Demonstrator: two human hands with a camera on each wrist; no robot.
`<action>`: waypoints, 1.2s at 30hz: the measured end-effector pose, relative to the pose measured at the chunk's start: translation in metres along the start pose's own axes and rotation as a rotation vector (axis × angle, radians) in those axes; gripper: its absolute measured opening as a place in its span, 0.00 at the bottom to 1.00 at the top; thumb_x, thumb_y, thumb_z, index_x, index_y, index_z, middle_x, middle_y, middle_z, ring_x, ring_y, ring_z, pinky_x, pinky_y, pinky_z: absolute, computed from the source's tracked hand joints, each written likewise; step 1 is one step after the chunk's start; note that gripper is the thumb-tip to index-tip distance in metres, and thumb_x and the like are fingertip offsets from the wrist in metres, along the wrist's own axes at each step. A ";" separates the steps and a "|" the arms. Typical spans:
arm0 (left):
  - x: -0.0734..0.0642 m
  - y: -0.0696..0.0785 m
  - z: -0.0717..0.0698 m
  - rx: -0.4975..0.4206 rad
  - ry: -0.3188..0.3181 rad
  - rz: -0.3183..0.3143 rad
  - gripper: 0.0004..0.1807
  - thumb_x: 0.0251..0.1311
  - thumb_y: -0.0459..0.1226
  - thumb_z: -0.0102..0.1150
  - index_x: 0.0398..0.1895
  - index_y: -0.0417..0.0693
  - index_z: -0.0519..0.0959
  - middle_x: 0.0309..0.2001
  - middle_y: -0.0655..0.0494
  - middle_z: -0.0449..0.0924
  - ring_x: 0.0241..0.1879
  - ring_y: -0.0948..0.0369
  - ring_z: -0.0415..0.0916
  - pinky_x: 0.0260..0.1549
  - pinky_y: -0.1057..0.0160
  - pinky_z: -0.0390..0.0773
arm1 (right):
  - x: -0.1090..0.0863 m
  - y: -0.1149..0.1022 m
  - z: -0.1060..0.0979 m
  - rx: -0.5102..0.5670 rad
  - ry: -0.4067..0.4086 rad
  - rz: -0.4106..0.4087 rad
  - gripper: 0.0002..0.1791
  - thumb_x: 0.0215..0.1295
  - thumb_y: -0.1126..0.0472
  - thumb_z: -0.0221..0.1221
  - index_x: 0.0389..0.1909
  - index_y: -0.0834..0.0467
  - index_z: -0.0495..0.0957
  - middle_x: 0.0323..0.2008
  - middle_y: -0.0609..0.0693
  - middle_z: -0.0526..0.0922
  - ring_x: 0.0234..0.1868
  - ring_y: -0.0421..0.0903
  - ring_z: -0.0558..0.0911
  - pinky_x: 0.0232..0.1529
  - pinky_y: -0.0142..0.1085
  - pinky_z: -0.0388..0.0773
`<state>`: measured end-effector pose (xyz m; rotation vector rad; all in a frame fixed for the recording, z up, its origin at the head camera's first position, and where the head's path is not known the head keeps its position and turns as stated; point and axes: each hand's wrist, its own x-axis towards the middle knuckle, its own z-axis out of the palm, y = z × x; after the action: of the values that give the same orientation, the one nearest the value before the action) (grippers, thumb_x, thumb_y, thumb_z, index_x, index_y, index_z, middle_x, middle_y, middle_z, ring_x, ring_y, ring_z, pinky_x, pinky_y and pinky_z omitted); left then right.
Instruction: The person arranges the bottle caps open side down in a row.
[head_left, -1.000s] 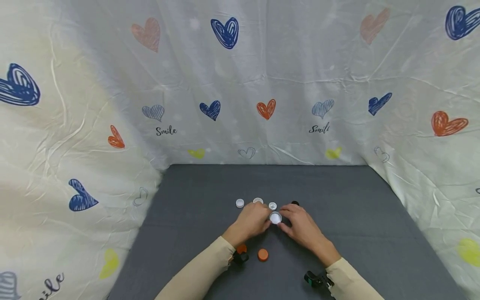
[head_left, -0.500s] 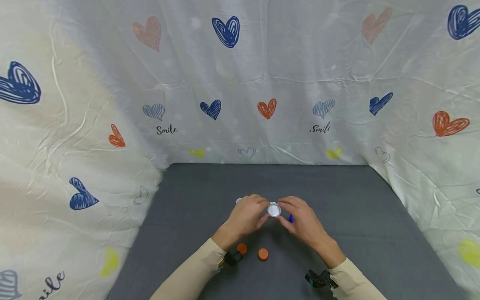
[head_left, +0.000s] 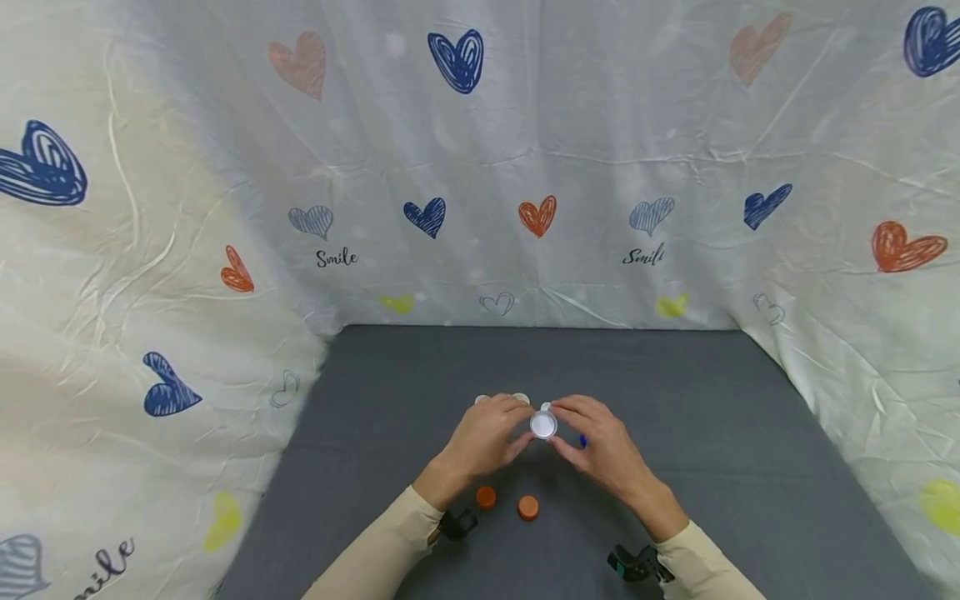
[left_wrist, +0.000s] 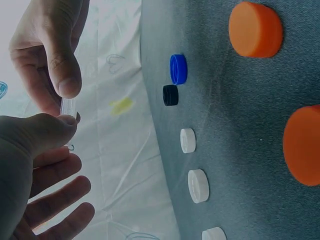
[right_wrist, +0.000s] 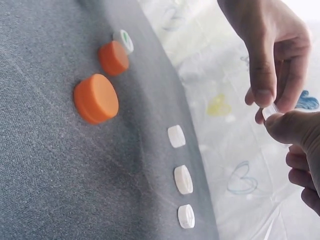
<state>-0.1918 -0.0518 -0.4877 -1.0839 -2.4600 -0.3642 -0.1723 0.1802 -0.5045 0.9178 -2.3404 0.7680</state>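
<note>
In the head view a round whitish bottle cap [head_left: 543, 425] is held up between both hands, its flat face towards me. My left hand [head_left: 480, 437] pinches its left edge and my right hand [head_left: 611, 454] pinches its right edge. From the side, in the left wrist view, the cap [left_wrist: 68, 106] looks translucent with a ribbed rim, and the thumbs cover part of it. The right wrist view also shows the cap [right_wrist: 269, 111] between the thumbs and fingers, above the table. The other fingers of my left hand [left_wrist: 30, 165] spread loosely below it.
On the grey table [head_left: 420, 367] stand two orange caps [head_left: 528, 507] nearer me. Farther back are several white caps [left_wrist: 198, 186], a blue cap [left_wrist: 178, 69] and a black cap [left_wrist: 170, 95]. A white cap with a green mark [right_wrist: 123, 41] lies beyond the orange ones.
Both hands have raised the whitish cap from near the tabletop towards me, then shifted it slightly left. The left forearm has moved left, uncovering an orange cap. The table caps look unmoved.
</note>
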 end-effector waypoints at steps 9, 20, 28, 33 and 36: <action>-0.002 -0.004 0.002 -0.015 0.059 0.016 0.21 0.52 0.44 0.77 0.50 0.50 0.85 0.49 0.59 0.86 0.50 0.60 0.81 0.48 0.60 0.83 | 0.003 -0.001 -0.001 -0.004 0.003 -0.004 0.25 0.53 0.56 0.75 0.52 0.60 0.84 0.53 0.51 0.84 0.56 0.51 0.80 0.56 0.50 0.78; -0.006 -0.008 0.004 0.059 0.206 0.139 0.22 0.50 0.40 0.78 0.50 0.48 0.85 0.51 0.56 0.86 0.52 0.60 0.81 0.47 0.61 0.82 | 0.002 -0.004 -0.003 0.016 0.003 0.039 0.24 0.55 0.55 0.74 0.52 0.58 0.85 0.52 0.48 0.84 0.55 0.47 0.81 0.54 0.46 0.80; -0.008 -0.008 0.006 0.069 0.271 0.175 0.17 0.56 0.42 0.74 0.49 0.50 0.86 0.49 0.58 0.87 0.51 0.60 0.81 0.48 0.63 0.82 | 0.001 -0.008 -0.004 0.102 -0.027 0.121 0.20 0.60 0.53 0.71 0.53 0.53 0.84 0.53 0.45 0.83 0.55 0.42 0.80 0.54 0.43 0.80; -0.008 -0.007 0.005 0.020 0.237 0.133 0.14 0.59 0.43 0.71 0.48 0.51 0.87 0.47 0.59 0.87 0.49 0.61 0.81 0.50 0.63 0.81 | 0.000 -0.008 -0.006 0.120 -0.022 0.151 0.19 0.63 0.52 0.68 0.54 0.51 0.84 0.53 0.44 0.83 0.56 0.42 0.81 0.56 0.43 0.79; -0.009 -0.008 0.005 -0.065 0.197 0.057 0.12 0.61 0.42 0.69 0.46 0.50 0.87 0.45 0.60 0.87 0.47 0.63 0.82 0.49 0.63 0.81 | 0.000 -0.006 -0.006 0.112 -0.003 0.142 0.19 0.62 0.53 0.70 0.54 0.52 0.84 0.53 0.44 0.84 0.56 0.42 0.81 0.56 0.43 0.79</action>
<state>-0.1934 -0.0608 -0.4969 -1.0873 -2.2538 -0.5114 -0.1664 0.1801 -0.4986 0.8058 -2.4054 0.9637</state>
